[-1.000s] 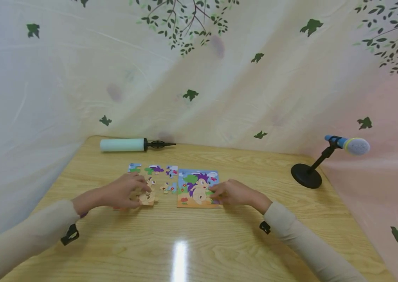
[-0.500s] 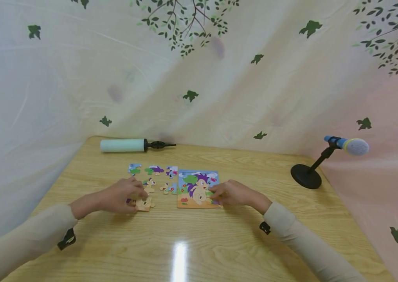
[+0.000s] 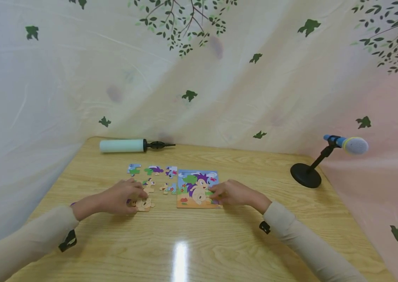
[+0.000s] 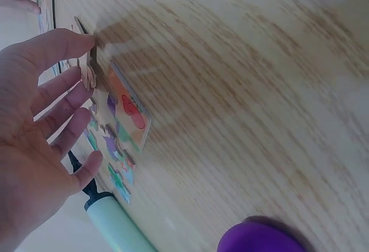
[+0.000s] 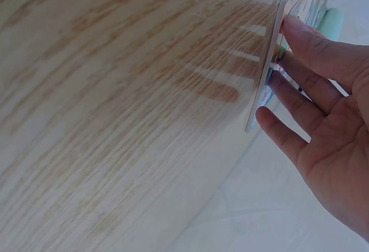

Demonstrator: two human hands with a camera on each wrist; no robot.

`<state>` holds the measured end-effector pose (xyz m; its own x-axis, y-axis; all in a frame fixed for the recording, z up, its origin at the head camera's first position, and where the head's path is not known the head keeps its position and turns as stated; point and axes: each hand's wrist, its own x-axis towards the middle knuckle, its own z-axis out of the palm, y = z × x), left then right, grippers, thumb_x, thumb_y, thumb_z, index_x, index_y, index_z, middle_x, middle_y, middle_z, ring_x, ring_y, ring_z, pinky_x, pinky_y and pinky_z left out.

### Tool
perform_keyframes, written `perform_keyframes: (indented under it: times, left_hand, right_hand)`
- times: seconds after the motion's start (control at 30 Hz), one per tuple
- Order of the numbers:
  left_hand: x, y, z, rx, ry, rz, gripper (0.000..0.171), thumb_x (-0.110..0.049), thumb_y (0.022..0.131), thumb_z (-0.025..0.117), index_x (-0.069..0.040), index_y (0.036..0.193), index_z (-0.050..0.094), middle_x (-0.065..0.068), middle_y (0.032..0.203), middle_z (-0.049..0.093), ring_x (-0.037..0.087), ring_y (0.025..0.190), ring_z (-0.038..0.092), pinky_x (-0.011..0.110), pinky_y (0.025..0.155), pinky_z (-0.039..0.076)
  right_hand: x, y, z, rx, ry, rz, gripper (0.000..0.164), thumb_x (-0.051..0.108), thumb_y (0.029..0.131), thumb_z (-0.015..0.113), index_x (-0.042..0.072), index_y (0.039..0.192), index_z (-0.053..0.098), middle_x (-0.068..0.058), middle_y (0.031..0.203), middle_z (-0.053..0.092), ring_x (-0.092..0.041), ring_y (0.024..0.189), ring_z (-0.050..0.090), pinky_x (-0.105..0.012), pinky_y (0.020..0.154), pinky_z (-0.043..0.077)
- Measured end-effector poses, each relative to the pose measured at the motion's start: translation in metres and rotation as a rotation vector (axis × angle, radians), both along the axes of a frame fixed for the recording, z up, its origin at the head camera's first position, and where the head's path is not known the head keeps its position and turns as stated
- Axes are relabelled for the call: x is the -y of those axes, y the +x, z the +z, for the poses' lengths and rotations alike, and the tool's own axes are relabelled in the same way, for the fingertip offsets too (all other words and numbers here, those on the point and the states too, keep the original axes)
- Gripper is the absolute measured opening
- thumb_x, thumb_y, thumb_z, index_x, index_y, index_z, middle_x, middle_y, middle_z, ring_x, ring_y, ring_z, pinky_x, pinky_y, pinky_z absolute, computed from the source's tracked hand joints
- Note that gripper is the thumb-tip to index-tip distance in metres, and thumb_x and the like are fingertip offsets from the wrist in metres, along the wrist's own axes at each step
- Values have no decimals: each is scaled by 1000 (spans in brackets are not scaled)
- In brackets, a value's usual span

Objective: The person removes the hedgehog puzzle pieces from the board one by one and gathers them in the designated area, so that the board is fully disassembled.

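Observation:
My left hand (image 3: 119, 197) pinches a beige jigsaw piece (image 3: 144, 205) between thumb and fingers. In the left wrist view this piece (image 4: 87, 70) stands tilted at the fingertips, and a corner piece (image 4: 131, 111) with a red shape lies on the table just beyond. Several loose pieces, among them a purple-and-green one (image 3: 154, 170), are spread behind the hand. To their right lies a square puzzle board (image 3: 193, 187) with a purple-haired hedgehog picture. My right hand (image 3: 235, 192) rests its thumb and fingertips on the board's right side, hiding part of it.
A pale green hand pump (image 3: 123, 145) lies along the table's back edge. At the right back stands a blue toy microphone (image 3: 346, 143) on a black stand (image 3: 306, 175). A purple object (image 4: 259, 239) shows in the left wrist view. A leaf-printed curtain (image 3: 170, 78) hangs behind.
My left hand has shifted slightly toward the near left with the beige piece, uncovering pieces behind it. The right hand stays on the board.

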<state>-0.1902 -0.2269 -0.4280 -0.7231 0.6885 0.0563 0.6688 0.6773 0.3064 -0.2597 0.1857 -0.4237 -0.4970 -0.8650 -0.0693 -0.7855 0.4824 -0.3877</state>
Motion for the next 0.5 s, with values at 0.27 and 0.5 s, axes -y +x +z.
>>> perform_keyframes:
  times: [0.27,0.5]
  left_hand:
    - [-1,-1,-1,18,4,23,36,-19,80,84,-13,114,74,1,111,68,19,100,54,39,81,44]
    - [-2,-1,0,37,15,24,39,-18,79,81,-12,117,74,-2,106,66,11,86,44,30,73,34]
  right_hand:
    - [-1,-1,-1,-3,2,-2,26,5,92,73,5,118,76,-19,135,64,-36,125,64,-47,103,52]
    - [0,-1,-2,4,2,-22,24,10,93,73,7,117,76,-16,135,66,-34,125,64,-48,104,51]
